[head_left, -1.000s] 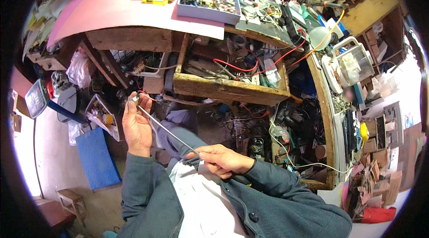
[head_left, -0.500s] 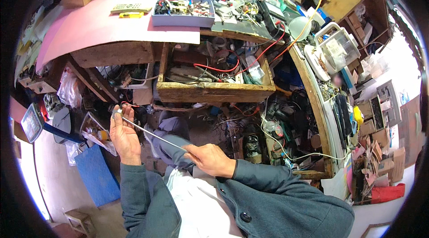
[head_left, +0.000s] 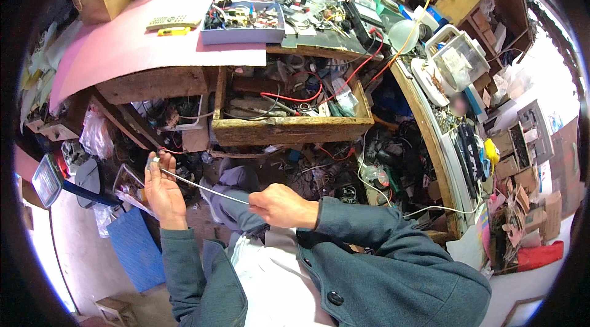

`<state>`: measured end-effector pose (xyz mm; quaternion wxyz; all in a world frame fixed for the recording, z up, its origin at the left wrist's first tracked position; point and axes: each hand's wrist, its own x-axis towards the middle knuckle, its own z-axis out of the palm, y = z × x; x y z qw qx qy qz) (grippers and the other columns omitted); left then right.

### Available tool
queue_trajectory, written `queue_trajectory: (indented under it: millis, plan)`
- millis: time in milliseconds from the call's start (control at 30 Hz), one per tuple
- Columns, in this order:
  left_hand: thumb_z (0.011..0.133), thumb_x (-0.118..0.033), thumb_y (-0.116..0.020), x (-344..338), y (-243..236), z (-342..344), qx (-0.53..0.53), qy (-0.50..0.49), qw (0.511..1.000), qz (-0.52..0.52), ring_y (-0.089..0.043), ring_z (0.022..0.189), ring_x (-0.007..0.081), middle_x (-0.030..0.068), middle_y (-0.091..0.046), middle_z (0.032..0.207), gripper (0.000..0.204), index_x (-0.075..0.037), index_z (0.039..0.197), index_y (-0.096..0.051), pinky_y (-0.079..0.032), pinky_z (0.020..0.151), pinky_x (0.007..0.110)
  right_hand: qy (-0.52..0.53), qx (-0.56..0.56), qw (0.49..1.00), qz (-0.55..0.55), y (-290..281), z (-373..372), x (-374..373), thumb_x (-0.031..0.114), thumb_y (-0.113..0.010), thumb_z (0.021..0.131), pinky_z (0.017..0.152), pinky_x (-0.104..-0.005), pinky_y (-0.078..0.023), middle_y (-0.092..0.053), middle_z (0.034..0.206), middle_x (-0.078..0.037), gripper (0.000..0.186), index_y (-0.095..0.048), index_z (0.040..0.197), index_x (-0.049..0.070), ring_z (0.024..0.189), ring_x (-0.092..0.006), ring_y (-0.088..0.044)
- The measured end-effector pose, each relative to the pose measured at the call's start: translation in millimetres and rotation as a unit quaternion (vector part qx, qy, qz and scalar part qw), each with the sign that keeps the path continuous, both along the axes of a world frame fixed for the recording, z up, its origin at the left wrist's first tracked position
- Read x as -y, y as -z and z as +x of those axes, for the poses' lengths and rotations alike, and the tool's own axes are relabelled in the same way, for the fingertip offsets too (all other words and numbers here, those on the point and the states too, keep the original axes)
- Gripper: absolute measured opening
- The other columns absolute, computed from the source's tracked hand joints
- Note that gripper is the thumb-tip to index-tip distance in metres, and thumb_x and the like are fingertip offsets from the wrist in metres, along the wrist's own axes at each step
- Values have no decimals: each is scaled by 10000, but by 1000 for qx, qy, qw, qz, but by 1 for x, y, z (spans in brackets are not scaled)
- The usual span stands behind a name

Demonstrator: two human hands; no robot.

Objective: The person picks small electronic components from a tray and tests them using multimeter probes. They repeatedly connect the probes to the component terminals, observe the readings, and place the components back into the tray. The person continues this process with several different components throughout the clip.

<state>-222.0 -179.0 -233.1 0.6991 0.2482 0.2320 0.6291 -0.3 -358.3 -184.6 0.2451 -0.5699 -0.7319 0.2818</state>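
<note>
A thin pale cable (head_left: 206,188), or something much like one, runs between my two hands over my lap, sagging slightly. Its far end carries a small white tip, perhaps a plug, at the fingertips of my left hand (head_left: 166,198). That hand is raised palm-up, its thumb and fingers round the tip. To the right and nearer, my right hand (head_left: 284,205) pinches the other visible part of the cable. Whatever continues beyond this grip is hidden by the fist.
Ahead, an open wooden drawer (head_left: 292,130) holds tools and red and black leads. On the pink-covered bench (head_left: 123,50) are a blue box of parts (head_left: 243,35) and a remote control (head_left: 173,22). A white cord (head_left: 439,209) crosses the right bench side. A blue board (head_left: 136,250) leans at left.
My left hand has moved slightly left and down, while my right hand has shifted a little left and up. The cable sags a bit more, and the whole view has shifted slightly.
</note>
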Motion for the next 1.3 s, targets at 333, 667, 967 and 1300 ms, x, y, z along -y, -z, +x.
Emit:
queue_trajectory:
  millis: [333, 667, 967, 1300]
  plan:
    - [1032, -173, -526, -37, -23, -42, -51, -6, 999, 17, -637, 1048, 147, 114, -646, 1227, 337, 11, 1314, -550, -537, 950, 274, -106, -521, 772, -348, 3, -25, -18, 339, -361, 1086, 383, -223, -436, -526, 570, -35, 341, -463, 1298, 92, 413, -117, -550]
    - [1040, -134, -496, -25, -6, -32, -39, 29, 999, -24, -632, 1125, 213, 187, -618, 1270, 349, 50, 1336, -519, -541, 991, 303, -98, -673, 544, -491, 20, -25, 18, 371, -345, 1085, 264, -238, -252, -497, 516, -46, 441, -402, 1467, 158, 310, -82, -351]
    - [1043, -147, -495, -32, 1, -24, -50, 11, 999, 4, -630, 1128, 231, 178, -636, 1226, 335, 52, 1308, -536, -495, 1053, 346, 84, 102, 990, -44, -4, -24, 22, 183, -494, 973, 612, -510, -502, -656, 760, -220, 199, -575, 996, 3, 673, -391, -667]
    - [1043, -139, -493, -25, 1, -11, -46, -15, 999, -22, -629, 1140, 220, 169, -627, 1224, 322, 46, 1305, -521, -503, 1035, 348, -51, -353, 844, -401, 14, 8, -8, 113, -505, 980, 599, -326, -539, -695, 729, -135, 241, -640, 876, -56, 630, -183, -672]
